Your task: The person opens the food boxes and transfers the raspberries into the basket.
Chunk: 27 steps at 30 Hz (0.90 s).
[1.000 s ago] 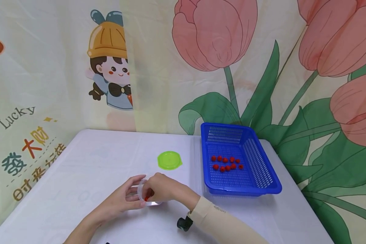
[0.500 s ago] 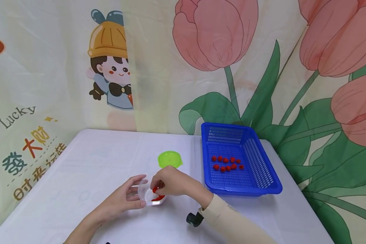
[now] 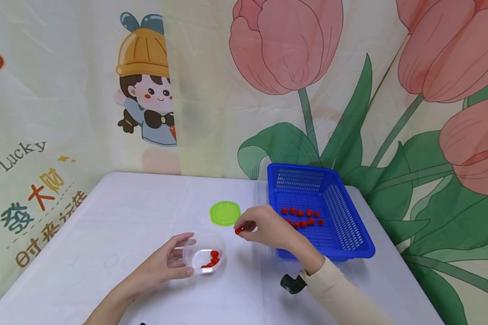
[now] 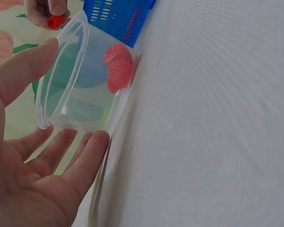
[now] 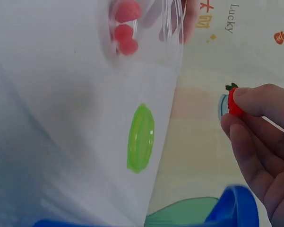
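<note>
My left hand (image 3: pixel 162 262) holds a clear round plastic tub (image 3: pixel 197 257) on the table, thumb and fingers around its side and rim. Inside the tub, several red raspberries (image 4: pixel 120 71) lie against the wall. To the right of the tub and above the table, my right hand (image 3: pixel 270 225) pinches one red raspberry (image 5: pixel 233 101) between thumb and fingers. In the left wrist view this raspberry (image 4: pixel 55 21) shows a hollow end. A blue plastic basket (image 3: pixel 359 248) stands just beyond the right hand, with red raspberries (image 3: pixel 300 213) in two rows on its floor, partly hidden by the hand.
A bright green lid (image 3: pixel 225 213) lies flat on the white table (image 3: pixel 146 203) behind the tub. A printed curtain (image 3: pixel 211 90) with tulips hangs behind the table. A black wrist device (image 3: pixel 293 284) sits at the right sleeve.
My right hand has come up out of the tub with a raspberry and moved right, toward the basket. My left hand and the tub have stayed in place.
</note>
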### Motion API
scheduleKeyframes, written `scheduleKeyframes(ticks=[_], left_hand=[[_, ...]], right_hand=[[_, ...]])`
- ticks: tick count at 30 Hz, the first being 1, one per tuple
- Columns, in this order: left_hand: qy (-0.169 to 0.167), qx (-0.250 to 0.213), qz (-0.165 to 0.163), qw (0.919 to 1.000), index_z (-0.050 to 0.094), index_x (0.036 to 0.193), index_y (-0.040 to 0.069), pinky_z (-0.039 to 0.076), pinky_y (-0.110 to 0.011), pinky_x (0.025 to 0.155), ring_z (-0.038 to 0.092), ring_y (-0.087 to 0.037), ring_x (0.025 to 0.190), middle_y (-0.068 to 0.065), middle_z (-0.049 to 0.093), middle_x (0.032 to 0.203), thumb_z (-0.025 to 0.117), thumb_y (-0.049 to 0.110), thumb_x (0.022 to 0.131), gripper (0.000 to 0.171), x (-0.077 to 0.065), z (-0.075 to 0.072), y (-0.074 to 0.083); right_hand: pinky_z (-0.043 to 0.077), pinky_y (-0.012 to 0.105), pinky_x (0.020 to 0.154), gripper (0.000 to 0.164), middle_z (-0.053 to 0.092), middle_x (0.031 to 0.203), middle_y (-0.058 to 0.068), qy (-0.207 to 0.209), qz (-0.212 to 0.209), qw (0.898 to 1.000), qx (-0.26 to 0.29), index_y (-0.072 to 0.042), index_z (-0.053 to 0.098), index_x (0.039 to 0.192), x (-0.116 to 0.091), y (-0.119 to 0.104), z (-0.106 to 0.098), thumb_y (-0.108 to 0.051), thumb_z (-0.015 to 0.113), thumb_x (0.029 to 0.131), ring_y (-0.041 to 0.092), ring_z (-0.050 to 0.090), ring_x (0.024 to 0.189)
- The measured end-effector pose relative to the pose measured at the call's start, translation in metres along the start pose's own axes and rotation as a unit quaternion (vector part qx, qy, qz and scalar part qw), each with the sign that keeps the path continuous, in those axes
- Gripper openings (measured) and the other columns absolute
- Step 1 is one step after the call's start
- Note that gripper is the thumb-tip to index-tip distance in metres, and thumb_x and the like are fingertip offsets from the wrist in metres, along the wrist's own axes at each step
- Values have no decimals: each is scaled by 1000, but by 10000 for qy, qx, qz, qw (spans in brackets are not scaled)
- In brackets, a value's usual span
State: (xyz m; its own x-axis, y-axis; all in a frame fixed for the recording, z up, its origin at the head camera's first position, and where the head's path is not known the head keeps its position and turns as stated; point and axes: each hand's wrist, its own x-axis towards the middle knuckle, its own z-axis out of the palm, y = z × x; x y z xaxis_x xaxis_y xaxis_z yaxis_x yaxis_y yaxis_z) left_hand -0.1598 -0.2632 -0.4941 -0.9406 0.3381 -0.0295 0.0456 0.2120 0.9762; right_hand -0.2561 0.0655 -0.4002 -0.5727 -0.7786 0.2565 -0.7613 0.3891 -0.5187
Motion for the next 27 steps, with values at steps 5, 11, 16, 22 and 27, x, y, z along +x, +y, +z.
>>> scheduleKeyframes(ticks=[5, 11, 16, 22, 27], left_hand=[[40, 8, -125, 9999, 32, 164, 17, 53, -20, 101, 56, -37, 139, -18, 38, 166, 87, 16, 90, 93, 0, 0, 0], [71, 75, -138, 9999, 33, 164, 19, 53, -20, 101, 55, -38, 140, -18, 39, 166, 88, 18, 90, 92, 1, 0, -1], [107, 89, -209, 9997, 34, 164, 21, 52, -18, 101, 53, -38, 142, -15, 40, 166, 88, 18, 89, 92, 2, 0, -2], [90, 30, -241, 9997, 33, 164, 20, 53, -19, 101, 54, -38, 141, -16, 39, 166, 87, 18, 90, 92, 1, 0, -2], [75, 18, -228, 9997, 32, 164, 20, 53, -20, 100, 54, -38, 141, -17, 39, 166, 87, 18, 90, 92, 0, 0, -2]], right_hand=[[63, 29, 80, 18, 77, 99, -3, 536, 124, 9985, -22, -11, 81, 108, -20, 17, -18, -4, 83, 91, 4, 71, 87], [64, 33, 77, 21, 78, 99, -2, 1059, 167, 9939, -271, -11, 81, 107, -43, 40, -32, -2, 85, 89, 7, 71, 87], [64, 29, 78, 20, 78, 99, -4, 1274, 355, 9904, -410, -11, 82, 107, -57, 57, -40, -4, 86, 89, 7, 72, 88], [63, 27, 79, 21, 79, 101, -2, 1267, 696, 9882, -505, -7, 81, 109, -70, 75, -44, -3, 86, 89, 9, 74, 89], [63, 28, 79, 22, 79, 103, 1, 1071, 981, 9878, -555, -8, 81, 110, -77, 87, -45, -3, 86, 89, 10, 73, 89]])
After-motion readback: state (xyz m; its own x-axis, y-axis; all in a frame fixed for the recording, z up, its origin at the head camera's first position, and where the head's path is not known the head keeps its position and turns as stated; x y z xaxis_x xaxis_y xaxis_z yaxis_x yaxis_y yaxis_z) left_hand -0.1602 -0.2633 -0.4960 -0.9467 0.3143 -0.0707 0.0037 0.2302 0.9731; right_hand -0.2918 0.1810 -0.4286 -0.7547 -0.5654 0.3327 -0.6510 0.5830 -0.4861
